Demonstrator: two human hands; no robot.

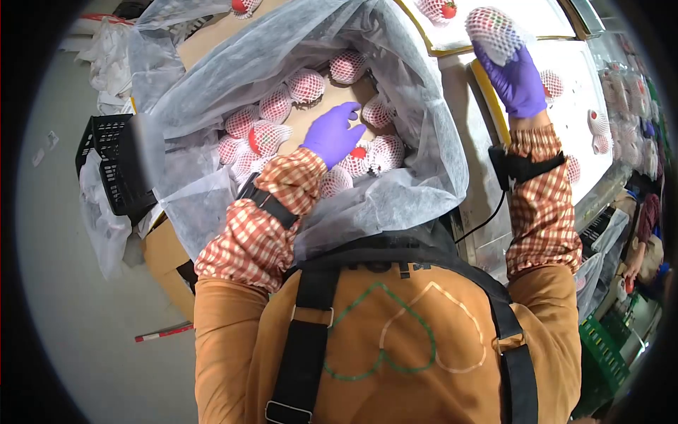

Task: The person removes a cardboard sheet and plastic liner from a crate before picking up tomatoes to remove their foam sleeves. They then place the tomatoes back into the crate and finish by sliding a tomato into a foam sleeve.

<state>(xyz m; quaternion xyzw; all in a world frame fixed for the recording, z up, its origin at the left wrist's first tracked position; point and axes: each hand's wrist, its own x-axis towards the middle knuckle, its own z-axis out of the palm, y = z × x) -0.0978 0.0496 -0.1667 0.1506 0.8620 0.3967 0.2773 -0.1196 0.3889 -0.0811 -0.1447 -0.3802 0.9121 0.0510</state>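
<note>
The hands are well apart, both in purple gloves. The left hand (pixel 335 136) reaches down into a box lined with translucent white sheeting (pixel 417 78), its fingers parted over the brown cardboard base (pixel 305 117) and seemingly around nothing; whether its fingertips touch the base I cannot tell. The right hand (pixel 514 81) is raised at the upper right, its fingers closed around a rounded fruit in a white foam net (pixel 496 32), with red and bluish tones showing through the mesh.

Inside the lined box, round red fruits in white foam nets (pixel 306 85) lie along the sides, some touching one another. A bright red patch shows on one just below the left hand, and on another to the picture's left of it.

Beneath and beyond the right hand is a white bench surface with yellow edging (pixel 565 56), on which more netted red fruits (pixel 551 83) lie spaced out. A black plastic crate (pixel 116 166) with a clear plastic bag (pixel 102 212) stands at the picture's left, near a brown cardboard box (pixel 167 261). At the far right, part of another person's hand (pixel 635 260) shows above a green plastic crate (pixel 602 357)
</note>
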